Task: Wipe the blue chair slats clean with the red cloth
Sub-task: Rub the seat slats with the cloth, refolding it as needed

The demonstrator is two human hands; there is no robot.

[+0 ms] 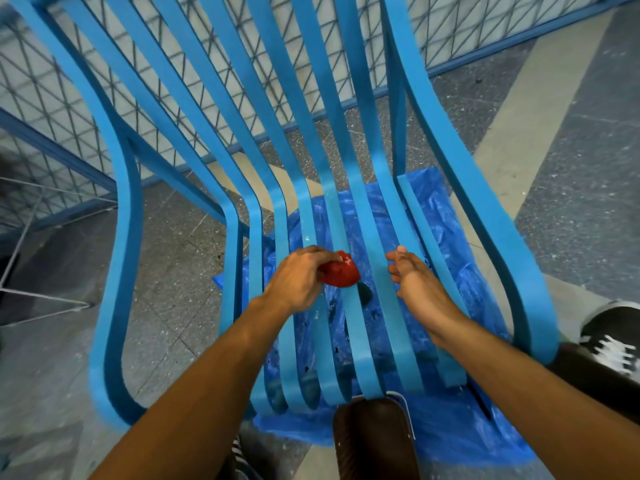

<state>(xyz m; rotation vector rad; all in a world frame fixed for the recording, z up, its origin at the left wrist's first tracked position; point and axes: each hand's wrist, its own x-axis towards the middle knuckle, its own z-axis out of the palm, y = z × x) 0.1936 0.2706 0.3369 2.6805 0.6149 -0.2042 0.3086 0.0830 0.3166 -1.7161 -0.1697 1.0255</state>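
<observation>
A blue chair [349, 188] with several long curved slats fills the view, its seat right below me. My left hand [298, 278] grips a bunched red cloth [341, 274] and presses it onto a middle seat slat. My right hand [414, 275] hovers over the slats to the right of the cloth, fingers loosely spread and holding nothing. Both forearms reach in from the bottom edge.
A blue plastic sheet [446, 427] lies on the speckled floor under the chair. A blue-framed wire mesh fence [55, 109] stands behind and to the left. A dark shoe [374, 441] is at the seat's front edge, and a black-and-white shoe [613, 337] at the right.
</observation>
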